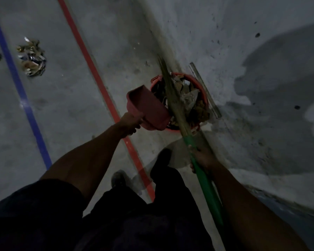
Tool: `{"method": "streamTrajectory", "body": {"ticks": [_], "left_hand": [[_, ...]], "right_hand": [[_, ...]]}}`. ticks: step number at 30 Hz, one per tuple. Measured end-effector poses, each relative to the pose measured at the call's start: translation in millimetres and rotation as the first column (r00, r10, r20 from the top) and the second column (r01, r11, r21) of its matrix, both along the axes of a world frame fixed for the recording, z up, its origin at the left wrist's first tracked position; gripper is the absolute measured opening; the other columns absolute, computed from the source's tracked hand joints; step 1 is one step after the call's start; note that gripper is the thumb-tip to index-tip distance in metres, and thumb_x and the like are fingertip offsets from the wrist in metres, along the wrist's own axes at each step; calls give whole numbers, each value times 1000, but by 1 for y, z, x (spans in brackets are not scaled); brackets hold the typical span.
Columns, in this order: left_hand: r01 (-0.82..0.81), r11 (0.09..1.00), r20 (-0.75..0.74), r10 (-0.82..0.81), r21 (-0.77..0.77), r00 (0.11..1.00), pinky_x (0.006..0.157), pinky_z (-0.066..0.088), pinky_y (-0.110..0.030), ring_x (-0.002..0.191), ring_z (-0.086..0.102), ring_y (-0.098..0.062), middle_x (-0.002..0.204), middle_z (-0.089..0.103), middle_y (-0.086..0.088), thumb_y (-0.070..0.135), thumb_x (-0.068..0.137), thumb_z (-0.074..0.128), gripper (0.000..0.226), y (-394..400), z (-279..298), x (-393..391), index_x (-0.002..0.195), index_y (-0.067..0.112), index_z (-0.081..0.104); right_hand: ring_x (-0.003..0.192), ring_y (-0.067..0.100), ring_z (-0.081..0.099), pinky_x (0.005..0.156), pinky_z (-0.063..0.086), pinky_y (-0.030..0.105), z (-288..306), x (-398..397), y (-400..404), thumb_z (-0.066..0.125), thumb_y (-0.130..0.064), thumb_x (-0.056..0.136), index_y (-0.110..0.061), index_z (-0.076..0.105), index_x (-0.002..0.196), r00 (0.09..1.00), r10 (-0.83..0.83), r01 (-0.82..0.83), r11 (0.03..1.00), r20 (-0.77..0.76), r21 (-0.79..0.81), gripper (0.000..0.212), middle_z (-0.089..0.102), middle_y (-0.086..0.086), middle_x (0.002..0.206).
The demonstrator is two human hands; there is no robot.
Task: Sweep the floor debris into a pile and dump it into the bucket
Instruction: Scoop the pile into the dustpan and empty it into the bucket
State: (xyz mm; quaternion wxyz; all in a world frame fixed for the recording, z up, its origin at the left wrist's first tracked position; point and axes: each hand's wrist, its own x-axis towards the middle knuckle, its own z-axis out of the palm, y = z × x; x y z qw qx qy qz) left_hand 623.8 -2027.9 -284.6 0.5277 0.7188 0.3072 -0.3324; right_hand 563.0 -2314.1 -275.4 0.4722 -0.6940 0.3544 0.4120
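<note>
A red bucket is seen just right of the frame's centre, set on the concrete floor against the foot of a grey wall; it is filled with scraps of brown and pale debris. A pink dustpan is held tilted at the bucket's left rim, its open mouth turned toward the bucket, and its handle is gripped by the left hand, whose fingers are curled closed around it. A broom is laid diagonally across the bucket's mouth, its straw bristles reaching up past the upper rim toward the wall's base, and its green handle is run down toward the lower right of the frame. That handle is clasped by the right hand, the fingers wrapped round it. A pale flat strip is seen lying along the wall just right of the bucket. A red line is painted down the floor left of the bucket, and a blue line well apart at the left edge. Between them, at the upper left, a pile of debris is left on the floor. Dark trousers and a shoe are seen at the bottom.
</note>
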Motion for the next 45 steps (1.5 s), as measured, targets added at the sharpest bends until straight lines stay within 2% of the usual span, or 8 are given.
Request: {"method": "streamTrajectory", "body": {"ticks": [12,14,18,21,27,34,39,45], "left_hand": [[-184,969,-21,183,-166,983,39,26,-18,48,30,-16,79,56,-15,16,92,63,21,125,31,-130,101,-3,60],[-198,963,-20,198,-182,980,44,28,-22,52,34,-17,87,54,-20,12,89,65,13,150,38,-145,96,4,58],[-280,932,-47,276,-232,960,54,38,-29,79,53,-23,104,58,-22,5,86,67,32,200,52,-169,115,3,53],[-352,901,-43,352,-253,935,53,35,-29,77,53,-21,95,57,-18,-1,87,64,21,236,64,-183,104,4,55],[-491,865,-33,491,-101,871,50,33,-26,55,42,-20,73,51,-14,-4,83,56,17,297,79,-182,97,4,50],[-789,604,86,785,114,614,48,29,-23,49,37,-19,60,46,-10,3,77,51,9,379,80,-135,69,6,49],[-862,453,191,847,228,496,47,36,-24,49,46,-21,60,53,-9,16,77,61,13,431,90,-105,71,6,55],[-854,375,262,838,360,479,62,54,-41,60,61,-29,69,64,-14,37,60,66,34,503,92,-88,75,8,58]], "right_hand": [[59,25,57,53,47,30,62,-77,95,46,-43,101,-5,60,91,992,-14,9,999,129,38,41,60,14,73],[59,27,58,52,48,30,67,-76,117,50,-42,100,-3,62,94,988,-19,14,999,152,36,41,60,16,74],[51,25,53,44,45,29,76,-62,167,50,-43,100,-1,58,87,981,-3,-3,1000,194,28,44,54,15,69],[45,22,50,39,42,27,90,-43,207,48,-43,100,-4,56,91,979,71,-88,993,191,82,41,51,12,65],[39,17,51,39,41,24,96,9,286,65,-34,93,-4,57,91,922,305,-327,943,239,59,31,55,8,54],[51,20,53,44,45,27,63,112,418,73,-20,87,0,55,108,792,536,-560,828,291,-2,34,54,12,71],[55,24,56,49,48,31,57,180,510,74,-14,84,5,54,110,693,665,-683,729,280,-41,38,58,15,74],[43,18,53,40,43,25,72,236,603,65,-6,88,9,52,114,626,732,-757,653,271,-16,33,55,15,69]]}}
